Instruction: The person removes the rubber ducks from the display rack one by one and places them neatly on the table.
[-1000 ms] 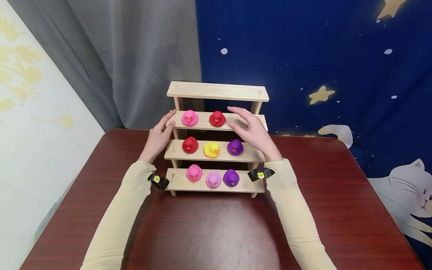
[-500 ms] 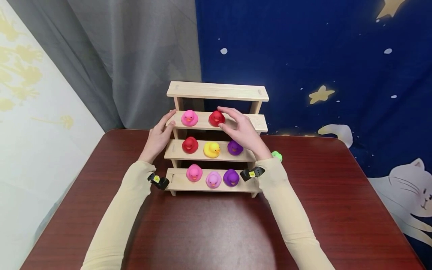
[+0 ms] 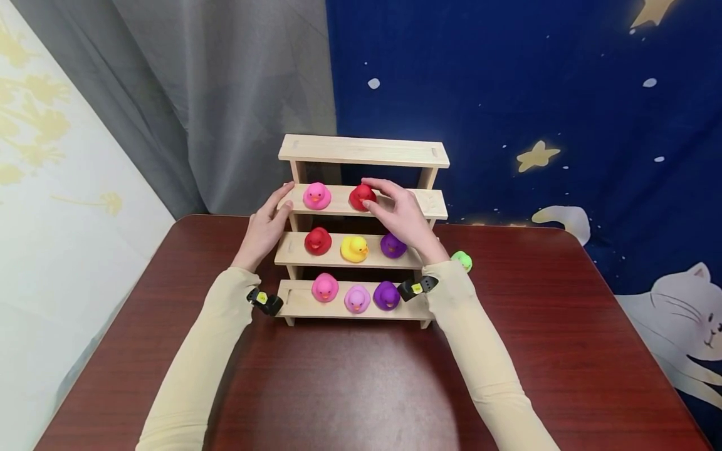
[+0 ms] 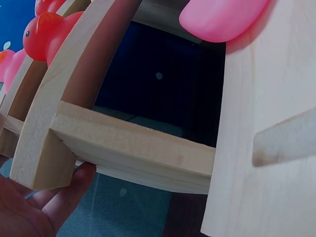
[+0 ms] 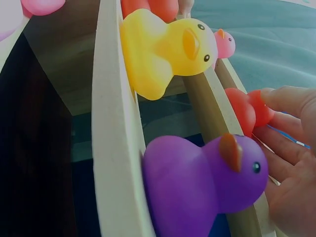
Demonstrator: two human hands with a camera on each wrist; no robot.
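Note:
A wooden four-step display stand [image 3: 361,150] holds several rubber ducks. My right hand [image 3: 405,216] pinches a red rubber duck [image 3: 358,195] on the second step from the top; in the right wrist view its thumb [image 5: 284,100] touches this duck [image 5: 240,111]. My left hand [image 3: 262,233] grips the left end of that same step, thumb in front and fingers towards the back. A finger [image 4: 74,195] shows against the wood in the left wrist view. Left of the red duck sits a pink duck [image 3: 317,196].
One step lower stand another red duck [image 3: 318,242], a yellow duck [image 3: 354,249] and a purple duck [image 3: 393,246]. Pink [image 3: 324,287], lilac [image 3: 358,299] and purple [image 3: 387,295] ducks occupy the bottom step. Right of the stand, a green duck [image 3: 462,260] lies on the table [image 3: 536,313].
My right hand has moved left to the red duck, and its thumb has come in against it. The green duck has come into view beside the right sleeve. My left hand stays put.

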